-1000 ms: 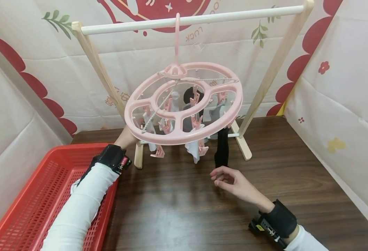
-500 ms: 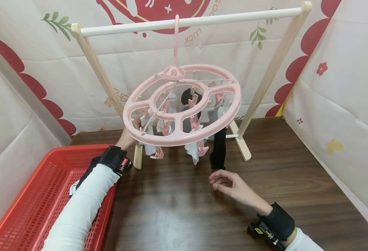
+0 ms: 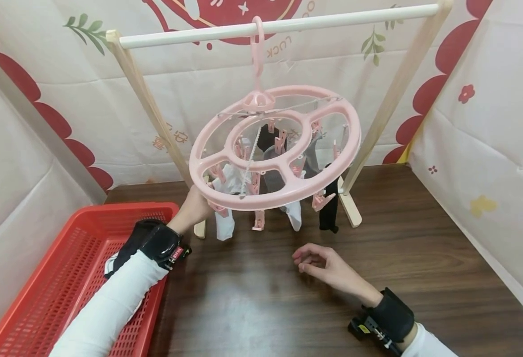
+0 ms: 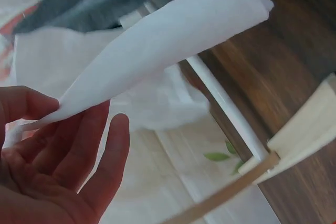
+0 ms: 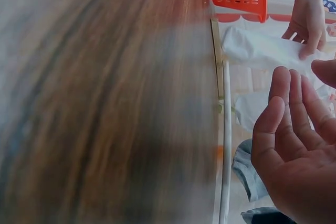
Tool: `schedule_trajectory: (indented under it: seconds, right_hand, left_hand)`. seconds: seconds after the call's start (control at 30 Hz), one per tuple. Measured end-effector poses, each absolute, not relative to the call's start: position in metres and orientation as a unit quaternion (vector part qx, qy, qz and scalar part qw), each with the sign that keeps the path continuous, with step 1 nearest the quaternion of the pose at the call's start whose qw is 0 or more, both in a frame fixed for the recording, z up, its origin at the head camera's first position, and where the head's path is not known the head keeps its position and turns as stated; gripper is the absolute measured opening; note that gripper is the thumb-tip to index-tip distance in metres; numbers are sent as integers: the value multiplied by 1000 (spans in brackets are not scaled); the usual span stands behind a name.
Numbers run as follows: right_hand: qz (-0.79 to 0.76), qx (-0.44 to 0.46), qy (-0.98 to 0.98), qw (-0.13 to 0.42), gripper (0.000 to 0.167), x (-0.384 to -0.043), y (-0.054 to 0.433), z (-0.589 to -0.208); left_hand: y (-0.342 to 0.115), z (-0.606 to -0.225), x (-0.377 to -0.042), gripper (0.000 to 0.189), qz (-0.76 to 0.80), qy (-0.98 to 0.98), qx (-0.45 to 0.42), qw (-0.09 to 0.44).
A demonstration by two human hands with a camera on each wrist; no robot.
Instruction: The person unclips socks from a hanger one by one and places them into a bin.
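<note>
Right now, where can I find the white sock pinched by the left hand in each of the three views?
Head: white sock hangs below the pink ring, left of centre.
Left wrist: white sock slants across the upper middle.
Right wrist: white sock, upper right.
Shared landmark: the left hand, near the sock every time.

Left hand, farther off on the left, pinches thumb against fingers; right hand, nearer, has loosely bent fingers.
</note>
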State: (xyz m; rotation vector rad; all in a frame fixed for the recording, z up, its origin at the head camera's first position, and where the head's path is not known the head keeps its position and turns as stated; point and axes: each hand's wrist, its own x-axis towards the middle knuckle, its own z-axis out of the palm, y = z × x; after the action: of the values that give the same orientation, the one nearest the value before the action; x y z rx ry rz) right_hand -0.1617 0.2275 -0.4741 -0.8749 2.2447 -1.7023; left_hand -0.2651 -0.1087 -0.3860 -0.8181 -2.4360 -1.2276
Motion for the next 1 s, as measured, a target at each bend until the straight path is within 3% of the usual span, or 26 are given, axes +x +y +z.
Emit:
schedule_trajectory:
  seconds: [0.27, 0.5, 0.73, 1.0]
  right_hand:
    - [-573, -278, 766, 88, 26, -164, 214, -470]
    - [-544, -300, 784, 13, 40, -165, 191, -461]
    - [-500, -313, 806, -48, 54, -162, 173, -447]
    - [-480, -314, 814, -92, 60, -162, 161, -419]
  left_hand:
    - [-87, -387, -245, 22, -395, -852, -309, 151]
    - [-70, -388, -226, 7, -330, -873, -318, 164]
    - [-58, -388, -207, 17, -289, -874, -356, 160]
    - [-54, -382, -197, 20, -252, -878, -394, 102]
